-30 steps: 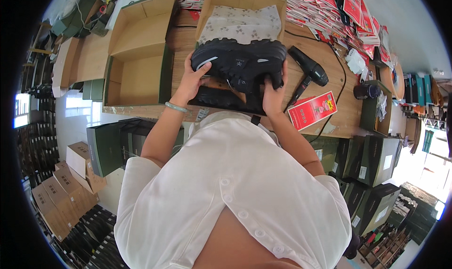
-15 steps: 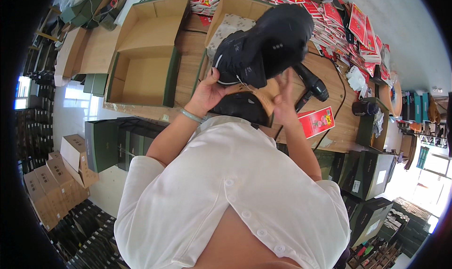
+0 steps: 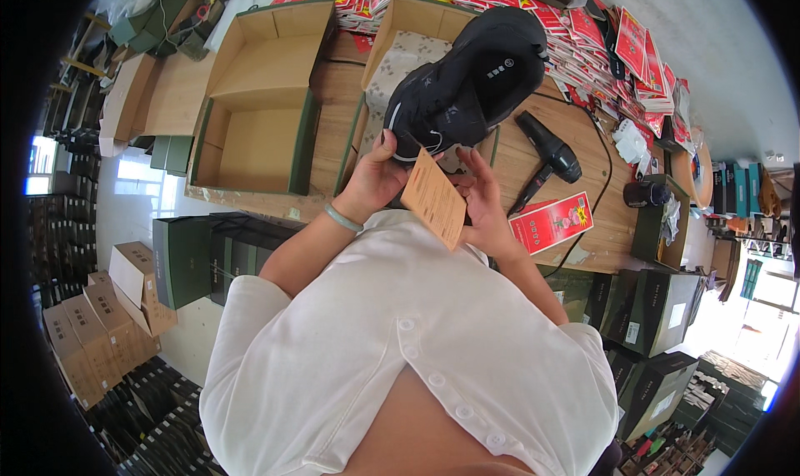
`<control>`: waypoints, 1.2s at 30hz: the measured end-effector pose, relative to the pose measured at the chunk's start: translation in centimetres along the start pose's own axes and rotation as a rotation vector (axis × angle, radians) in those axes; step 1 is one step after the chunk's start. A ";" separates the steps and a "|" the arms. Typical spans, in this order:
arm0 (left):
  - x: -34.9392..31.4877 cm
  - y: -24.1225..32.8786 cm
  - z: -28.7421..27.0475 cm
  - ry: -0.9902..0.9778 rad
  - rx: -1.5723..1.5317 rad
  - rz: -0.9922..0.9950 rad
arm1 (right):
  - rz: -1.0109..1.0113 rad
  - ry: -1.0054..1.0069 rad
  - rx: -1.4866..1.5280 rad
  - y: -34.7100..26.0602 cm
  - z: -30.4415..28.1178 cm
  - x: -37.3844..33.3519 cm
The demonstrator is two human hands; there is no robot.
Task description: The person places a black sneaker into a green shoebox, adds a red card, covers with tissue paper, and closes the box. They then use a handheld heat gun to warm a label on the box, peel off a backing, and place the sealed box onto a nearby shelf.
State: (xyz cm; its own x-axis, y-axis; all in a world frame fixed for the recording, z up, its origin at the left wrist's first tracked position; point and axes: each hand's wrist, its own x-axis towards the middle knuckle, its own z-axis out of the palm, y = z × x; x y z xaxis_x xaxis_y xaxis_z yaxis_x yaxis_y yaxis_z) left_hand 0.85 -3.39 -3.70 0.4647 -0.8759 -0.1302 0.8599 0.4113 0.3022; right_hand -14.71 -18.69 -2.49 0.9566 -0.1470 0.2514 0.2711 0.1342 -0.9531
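A black lace-up sneaker (image 3: 450,101) is held up over the bench, its opening turned to the right. My left hand (image 3: 372,176) grips it by the toe, thumb on top and the other fingers partly hidden underneath. An orange-brown hang tag (image 3: 435,199) with printed lines dangles between my hands, below the shoe. Right beside the tag's edge is my right hand (image 3: 487,205), fingers spread and curved toward the shoe; whether they touch the tag cannot be made out. Beneath the shoe lies an open shoebox (image 3: 392,17) lined with patterned tissue paper.
An empty open shoebox (image 3: 254,142) stands at left on the wooden bench (image 3: 333,84). A black hair dryer (image 3: 550,151) and a red card (image 3: 554,222) lie at right. Red printed packets (image 3: 575,51) are heaped along the back. Dark shoeboxes (image 3: 654,309) and cartons (image 3: 92,334) are stacked below the bench.
The sneaker has tilted so that its insole shows. The tag has swung up from under the shoe toward me. My right hand has moved left and down, closer to the tag.
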 end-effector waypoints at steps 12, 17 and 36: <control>-0.8 0.8 2.2 0.024 0.084 0.145 | 0.214 0.446 0.014 -4.8 -0.6 0.3; -1.5 1.3 3.4 -0.003 0.067 0.095 | 0.148 0.398 0.132 -2.5 -4.3 1.7; -1.9 -1.5 2.0 -0.088 -0.398 -0.419 | 0.345 -0.078 0.402 -0.5 -9.6 5.7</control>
State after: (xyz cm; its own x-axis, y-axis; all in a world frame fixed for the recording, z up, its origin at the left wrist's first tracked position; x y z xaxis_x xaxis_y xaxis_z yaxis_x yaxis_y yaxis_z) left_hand -1.76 -2.83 -2.00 0.0627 -0.9950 -0.0779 0.9877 0.0731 -0.1383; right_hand -10.37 -29.05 -2.21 0.9983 0.0434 -0.0392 -0.0562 0.5293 -0.8466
